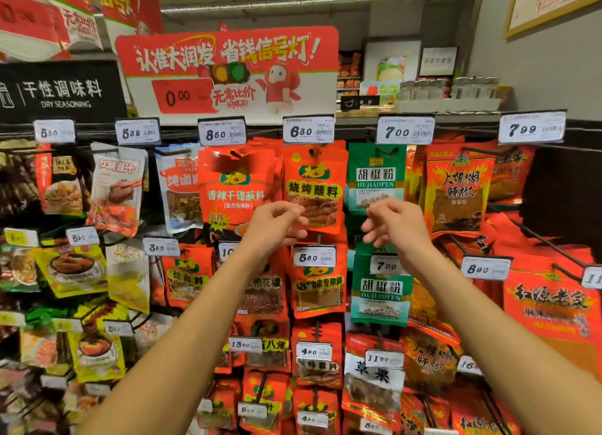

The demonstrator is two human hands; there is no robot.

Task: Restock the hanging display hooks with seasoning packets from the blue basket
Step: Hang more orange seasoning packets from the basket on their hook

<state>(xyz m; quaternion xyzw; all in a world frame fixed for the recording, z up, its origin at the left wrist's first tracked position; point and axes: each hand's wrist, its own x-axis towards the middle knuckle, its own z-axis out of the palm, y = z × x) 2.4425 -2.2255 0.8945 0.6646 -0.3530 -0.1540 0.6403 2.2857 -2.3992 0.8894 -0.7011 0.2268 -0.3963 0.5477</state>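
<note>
Orange-red seasoning packet (314, 187): hangs on a top-row display hook (315, 152), under the 6.30 price tag (308, 130). Left hand (275, 226): fingers curled, touching the packet's lower left edge. Right hand (395, 226): fingers loosely bent, grasping nothing, before the green pepper packet (376, 177).

Most packets in front of me are bright red-orange with yellow and green labels, like the one under the 6.30 tag (314, 187). Right of it hang green packets with white panels (376, 177). Far left are yellow packets (73, 270). The price tags (308, 130) are white with black digits, and the big sign (228, 73) above is red and white.
</note>
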